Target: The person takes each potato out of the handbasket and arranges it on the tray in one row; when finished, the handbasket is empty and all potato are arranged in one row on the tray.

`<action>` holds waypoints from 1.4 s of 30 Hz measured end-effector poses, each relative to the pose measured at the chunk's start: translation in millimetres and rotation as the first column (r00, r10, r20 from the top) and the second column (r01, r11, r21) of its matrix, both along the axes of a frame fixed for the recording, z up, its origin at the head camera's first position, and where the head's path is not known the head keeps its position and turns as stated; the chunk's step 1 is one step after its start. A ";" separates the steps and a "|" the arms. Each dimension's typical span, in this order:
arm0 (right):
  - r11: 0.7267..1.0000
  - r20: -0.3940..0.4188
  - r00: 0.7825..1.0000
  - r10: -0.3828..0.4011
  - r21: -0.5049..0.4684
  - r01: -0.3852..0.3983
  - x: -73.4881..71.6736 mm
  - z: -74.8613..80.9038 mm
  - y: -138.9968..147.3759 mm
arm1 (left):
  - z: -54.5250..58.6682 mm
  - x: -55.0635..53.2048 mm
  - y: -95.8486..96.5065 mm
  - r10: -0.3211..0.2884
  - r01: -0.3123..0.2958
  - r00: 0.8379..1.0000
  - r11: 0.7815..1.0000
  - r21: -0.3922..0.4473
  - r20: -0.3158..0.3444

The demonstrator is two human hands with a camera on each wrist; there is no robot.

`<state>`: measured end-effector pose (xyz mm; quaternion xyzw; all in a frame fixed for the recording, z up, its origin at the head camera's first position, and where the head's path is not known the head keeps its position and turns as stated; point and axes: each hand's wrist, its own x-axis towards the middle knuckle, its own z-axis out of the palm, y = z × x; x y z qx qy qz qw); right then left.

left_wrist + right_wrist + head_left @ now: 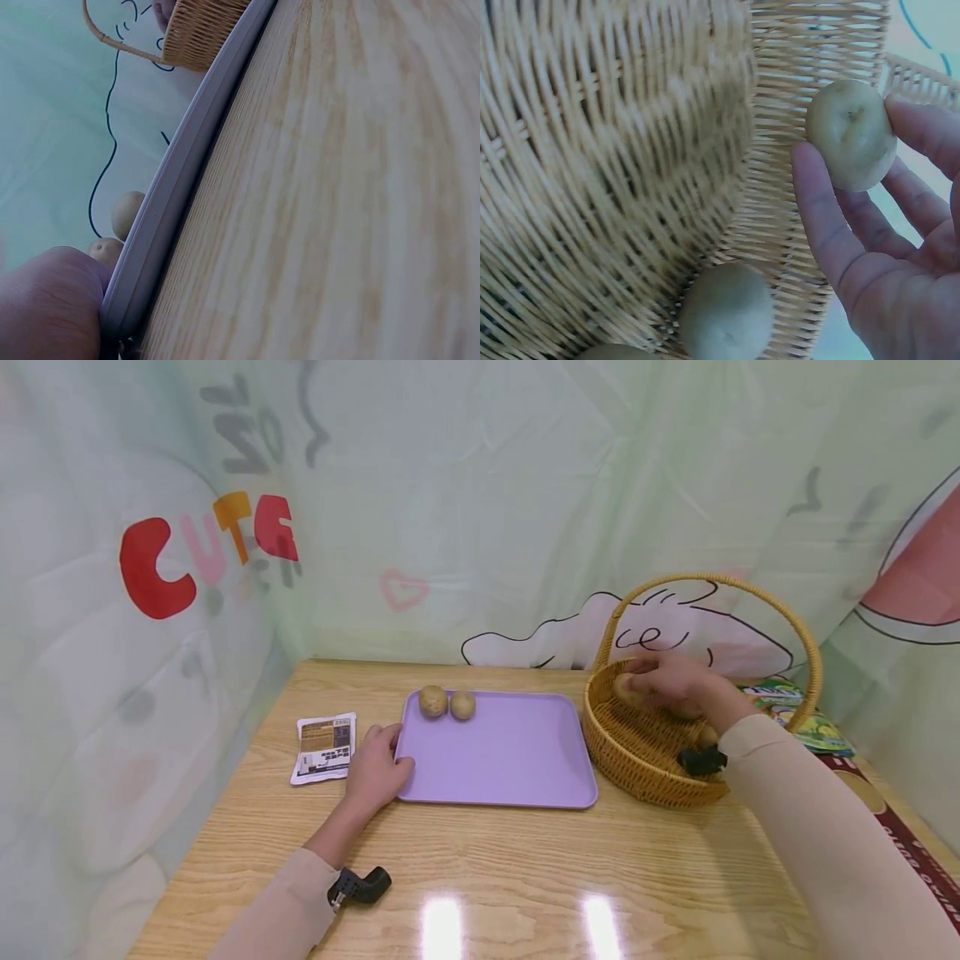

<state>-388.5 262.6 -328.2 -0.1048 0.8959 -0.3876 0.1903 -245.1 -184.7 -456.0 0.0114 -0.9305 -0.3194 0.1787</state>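
Note:
In the basket, my right hand pinches a potato between thumb and fingers. The potato is held up by the basket's inner wall in the right wrist view. Below it, another potato lies in the wicker basket. My left hand grips the left edge of a purple tray, its thumb over the rim. Two potatoes, a larger one and a smaller one, sit side by side at the tray's back left. The left hand's other fingers are partly hidden.
A white and brown packet lies left of the tray on the wooden table. The basket's tall handle arches above the right hand. Green packets lie right of the basket. A printed curtain hangs behind.

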 end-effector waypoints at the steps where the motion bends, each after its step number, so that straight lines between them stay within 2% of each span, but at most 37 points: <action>1: 1.000 -0.015 1.000 -0.001 -0.008 0.001 1.4 2.8 -1.4 | 0.1 0.1 -0.2 0.000 0.000 1.000 1.000 -0.002 -0.003; 5: 1.000 -0.045 0.999 0.003 -0.028 -0.004 6.4 11.6 -7.7 | -0.7 -0.4 -1.3 -0.002 0.002 1.000 1.000 -0.006 -0.005; 12: 0.996 -0.037 0.999 0.016 -0.091 -0.019 12.7 24.3 -22.3 | -0.1 0.9 -0.4 -0.004 0.005 1.000 1.000 0.005 -0.007; 20: 0.992 -0.022 0.999 0.039 -0.123 -0.041 24.4 38.6 -54.2 | -1.4 -0.4 -2.1 -0.005 0.005 1.000 1.000 -0.001 -0.003; 29: 0.990 -0.068 0.995 0.077 -0.112 -0.084 23.2 36.3 -87.0 | 0.9 1.8 -0.3 -0.011 0.011 1.000 1.000 0.001 -0.009; 36: 0.981 -0.043 0.995 0.093 -0.165 -0.099 21.1 30.3 -114.7 | -0.2 2.7 -0.8 0.000 0.000 1.000 1.000 0.001 -0.011; 42: 0.984 -0.037 0.996 0.086 -0.156 -0.090 20.6 22.8 -133.8 | -0.2 3.0 -0.4 0.006 -0.006 1.000 1.000 -0.010 -0.007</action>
